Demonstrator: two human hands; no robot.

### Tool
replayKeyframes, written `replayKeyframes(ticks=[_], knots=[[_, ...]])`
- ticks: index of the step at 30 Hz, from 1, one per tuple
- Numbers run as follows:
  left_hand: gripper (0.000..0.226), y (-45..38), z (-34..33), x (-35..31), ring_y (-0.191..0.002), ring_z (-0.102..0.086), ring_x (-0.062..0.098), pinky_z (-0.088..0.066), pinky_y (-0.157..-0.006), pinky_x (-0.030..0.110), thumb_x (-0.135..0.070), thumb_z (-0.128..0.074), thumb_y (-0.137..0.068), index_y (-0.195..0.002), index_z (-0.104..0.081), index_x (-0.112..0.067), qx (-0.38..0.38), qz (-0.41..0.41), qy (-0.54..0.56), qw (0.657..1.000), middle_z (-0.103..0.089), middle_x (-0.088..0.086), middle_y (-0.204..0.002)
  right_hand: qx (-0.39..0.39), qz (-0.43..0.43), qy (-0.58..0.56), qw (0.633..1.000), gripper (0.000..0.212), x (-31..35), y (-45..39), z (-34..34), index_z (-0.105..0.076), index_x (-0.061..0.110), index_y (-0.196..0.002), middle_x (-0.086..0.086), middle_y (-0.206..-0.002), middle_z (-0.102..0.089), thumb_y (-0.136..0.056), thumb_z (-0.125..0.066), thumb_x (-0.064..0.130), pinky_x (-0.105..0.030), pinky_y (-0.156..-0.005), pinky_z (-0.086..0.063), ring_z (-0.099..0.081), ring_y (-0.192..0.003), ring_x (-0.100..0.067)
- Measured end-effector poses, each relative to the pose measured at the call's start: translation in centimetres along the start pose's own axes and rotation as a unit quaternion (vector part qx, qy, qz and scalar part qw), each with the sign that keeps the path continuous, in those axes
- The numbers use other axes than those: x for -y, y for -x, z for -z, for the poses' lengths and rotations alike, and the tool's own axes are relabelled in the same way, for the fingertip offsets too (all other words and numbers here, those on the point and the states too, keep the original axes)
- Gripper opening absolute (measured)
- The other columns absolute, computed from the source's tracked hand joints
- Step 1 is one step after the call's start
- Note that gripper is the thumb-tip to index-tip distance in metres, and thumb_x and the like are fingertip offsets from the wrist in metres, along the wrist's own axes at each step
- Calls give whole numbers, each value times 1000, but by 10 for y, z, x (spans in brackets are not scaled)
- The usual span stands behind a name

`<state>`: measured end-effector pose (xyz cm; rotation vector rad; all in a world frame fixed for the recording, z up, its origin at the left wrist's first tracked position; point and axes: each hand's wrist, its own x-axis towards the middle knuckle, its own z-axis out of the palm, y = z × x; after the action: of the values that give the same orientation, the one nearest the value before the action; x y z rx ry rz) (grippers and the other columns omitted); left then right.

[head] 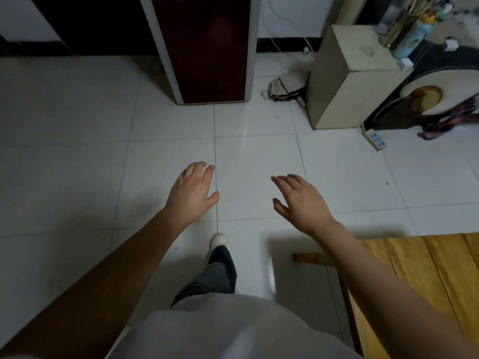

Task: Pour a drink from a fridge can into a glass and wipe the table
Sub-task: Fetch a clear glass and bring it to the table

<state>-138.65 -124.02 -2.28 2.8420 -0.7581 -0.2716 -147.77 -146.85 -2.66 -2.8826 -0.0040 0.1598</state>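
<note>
A tall dark-red fridge point(207, 47) with grey edges stands on the white tiled floor straight ahead, its door closed. My left hand point(191, 190) and my right hand point(300, 200) are both stretched out in front of me over the floor, palms down, fingers relaxed and holding nothing. They are well short of the fridge. A wooden table point(420, 275) shows at the lower right, its corner under my right forearm. No can and no glass are in view.
A beige cabinet point(347, 81) stands right of the fridge with a crumpled bag point(285, 86) beside it. A power strip point(375, 138) and a plaid cloth point(451, 120) lie on the floor at the right. My foot point(219, 240) steps forward on the tiles.
</note>
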Motion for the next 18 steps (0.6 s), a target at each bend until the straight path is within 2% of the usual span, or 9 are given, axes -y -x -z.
replayKeyframes(ticks=[8, 18], knots=[[59, -127, 38, 37, -135, -25, 25, -24, -109, 34, -33, -50, -89, -139, -30, -8, 11, -40, 1, 999, -31, 12, -145, -24, -68, 0, 997, 50, -22, -105, 29, -42, 10, -135, -8, -134, -52, -90, -51, 27, -40, -99, -39, -40, -128, -28], [60, -277, 47, 41, -135, -26, 26, -24, -109, 35, -34, -49, -89, -140, -29, -9, 30, -79, -18, 996, -31, 12, -145, -19, -119, 6, 993, 51, -91, -215, 54, -40, 10, -137, -8, -136, -50, -90, -51, 28, -40, -100, -37, -38, -130, -28]])
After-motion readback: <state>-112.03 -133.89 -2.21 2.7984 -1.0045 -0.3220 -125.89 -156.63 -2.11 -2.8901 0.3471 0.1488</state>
